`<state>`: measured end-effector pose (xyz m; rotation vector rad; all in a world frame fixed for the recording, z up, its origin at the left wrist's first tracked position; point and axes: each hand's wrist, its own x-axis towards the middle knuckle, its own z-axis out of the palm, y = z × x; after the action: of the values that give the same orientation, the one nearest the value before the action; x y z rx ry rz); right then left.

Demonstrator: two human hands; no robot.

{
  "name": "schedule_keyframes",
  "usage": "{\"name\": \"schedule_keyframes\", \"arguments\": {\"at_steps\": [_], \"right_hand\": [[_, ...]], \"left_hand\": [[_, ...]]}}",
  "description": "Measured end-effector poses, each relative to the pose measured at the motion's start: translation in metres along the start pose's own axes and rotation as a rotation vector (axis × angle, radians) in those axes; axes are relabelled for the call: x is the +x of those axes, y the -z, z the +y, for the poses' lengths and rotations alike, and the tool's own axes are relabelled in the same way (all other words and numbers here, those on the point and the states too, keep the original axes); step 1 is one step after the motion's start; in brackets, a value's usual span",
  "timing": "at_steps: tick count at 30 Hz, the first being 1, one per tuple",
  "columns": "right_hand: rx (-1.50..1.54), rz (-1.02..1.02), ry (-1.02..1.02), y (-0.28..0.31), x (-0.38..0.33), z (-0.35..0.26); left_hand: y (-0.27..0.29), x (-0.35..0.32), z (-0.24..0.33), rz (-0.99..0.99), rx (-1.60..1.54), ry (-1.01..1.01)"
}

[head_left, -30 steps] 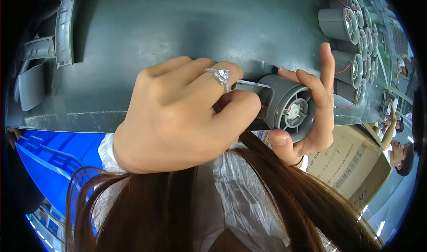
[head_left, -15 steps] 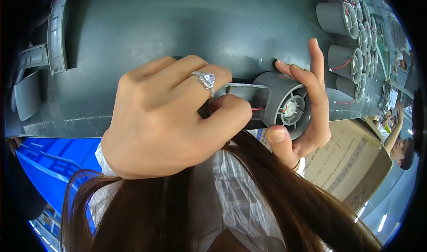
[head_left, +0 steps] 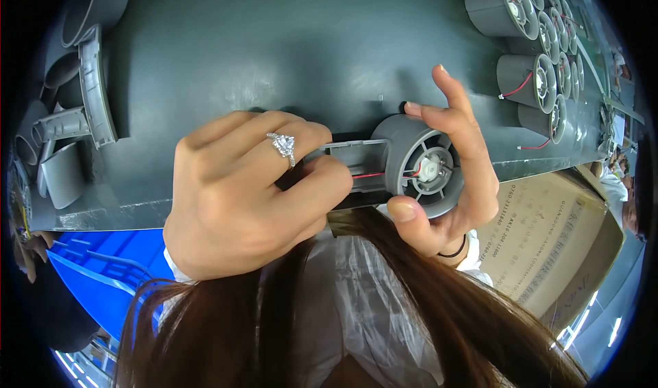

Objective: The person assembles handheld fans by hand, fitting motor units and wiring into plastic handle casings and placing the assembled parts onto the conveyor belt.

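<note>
My right hand point(head_left: 449, 176) wraps a grey round plastic housing point(head_left: 411, 162) with a small white motor point(head_left: 430, 171) in its open end, thumb below and fingers above. A flat grey bracket point(head_left: 353, 156) and thin red wires point(head_left: 370, 175) run from the housing to the left. My left hand point(head_left: 250, 193), with a ring on one finger, is closed over the left end of that bracket. Both hands hold the part just above the front edge of a dark grey table point(head_left: 274, 45). My long dark hair point(head_left: 411, 306) hangs below the hands.
Several grey housings with motors and red wires point(head_left: 534, 52) stand in a row at the right of the table. Grey curved plastic shells point(head_left: 68, 134) lie at the left. A cardboard box point(head_left: 548, 244) stands low right, a blue crate point(head_left: 103, 271) low left. Another person's hand point(head_left: 24, 251) shows at the left edge.
The part and both hands have shifted slightly lower and right in view. My right fingers have curled further over the housing's rim, and the motor face shows more.
</note>
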<state>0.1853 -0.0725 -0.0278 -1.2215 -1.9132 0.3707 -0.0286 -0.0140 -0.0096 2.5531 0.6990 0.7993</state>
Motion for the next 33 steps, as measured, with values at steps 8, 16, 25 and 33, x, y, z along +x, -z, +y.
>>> {"name": "schedule_keyframes", "arguments": {"at_steps": [8,16,25,33], "right_hand": [[-0.003,-0.048,-0.098,0.006,0.0,-0.006],[0.096,0.176,-0.01,-0.008,0.001,0.003],[0.097,0.21,-0.043,-0.004,0.001,0.0],[0.027,0.078,0.001,-0.003,0.002,-0.007]], "left_hand": [[0.003,0.006,0.002,-0.07,-0.026,0.002],[0.003,0.011,0.01,-0.072,0.081,0.085],[0.0,0.019,0.021,-0.151,0.048,0.091],[0.005,0.006,0.011,-0.136,-0.008,0.098]]}}
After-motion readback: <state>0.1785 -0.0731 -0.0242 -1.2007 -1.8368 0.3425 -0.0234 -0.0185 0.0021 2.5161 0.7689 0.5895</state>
